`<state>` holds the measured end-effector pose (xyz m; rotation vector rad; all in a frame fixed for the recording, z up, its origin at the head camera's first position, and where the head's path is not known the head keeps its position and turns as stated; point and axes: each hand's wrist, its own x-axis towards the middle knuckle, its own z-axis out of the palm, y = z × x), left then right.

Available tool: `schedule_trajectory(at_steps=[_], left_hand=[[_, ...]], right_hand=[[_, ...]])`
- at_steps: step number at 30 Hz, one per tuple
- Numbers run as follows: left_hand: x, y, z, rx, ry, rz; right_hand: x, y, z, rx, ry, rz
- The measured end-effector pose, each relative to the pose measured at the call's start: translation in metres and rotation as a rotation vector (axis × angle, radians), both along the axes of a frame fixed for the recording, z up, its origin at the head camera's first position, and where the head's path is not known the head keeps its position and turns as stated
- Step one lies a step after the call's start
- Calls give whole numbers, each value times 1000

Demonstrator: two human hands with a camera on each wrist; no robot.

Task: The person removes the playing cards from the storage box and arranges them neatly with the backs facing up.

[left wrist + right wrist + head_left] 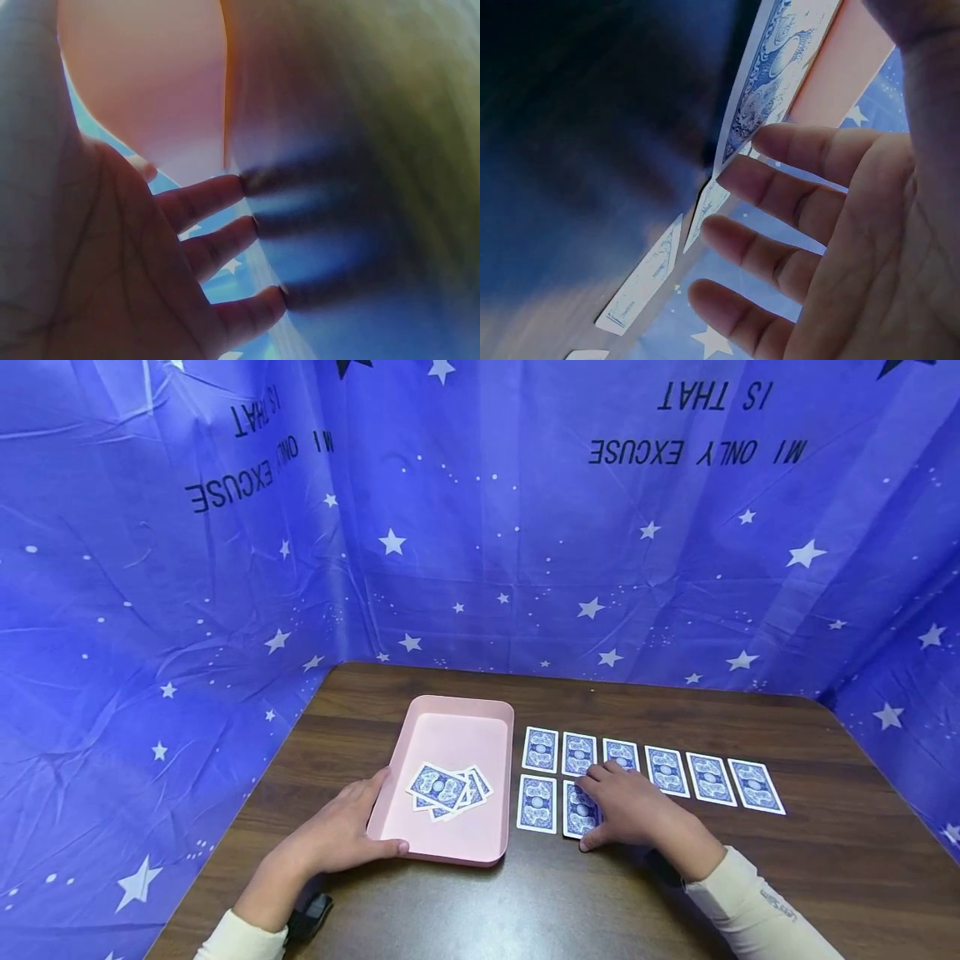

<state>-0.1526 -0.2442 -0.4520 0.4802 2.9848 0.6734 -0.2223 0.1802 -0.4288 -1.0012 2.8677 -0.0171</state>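
A pink tray [450, 706] lies on the wooden table with several blue-backed playing cards [438, 787] loosely piled in it. My left hand [341, 827] rests against the tray's near left corner, thumb along the near rim. In the left wrist view its other fingers [217, 247] are spread and fairly straight, tips down at the tabletop. Right of the tray, my right hand [633, 806] holds a playing card [579, 814] by its edges, thumb at the near end and fingers at the far end. The right wrist view shows that card [769, 82] beside the index fingertip.
A row of face-down cards [664, 771] runs rightward from the tray, one partly hidden by my right hand. Another card [537, 804] lies between the tray and the held card. A blue star-printed curtain [510, 543] hangs around the table [450, 918].
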Motion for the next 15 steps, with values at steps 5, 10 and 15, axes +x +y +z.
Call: schedule_trajectory(at_steps=[5,10,15], left_hand=[[2,1,2,6,-9,-1],[3,2,4,13,-7,1],[2,2,4,10,-4,3]], right_hand=[[2,-1,-2,12,-35,-32],[4,0,-1,20,-35,-34],[2,-1,-1,12,-38,-36]])
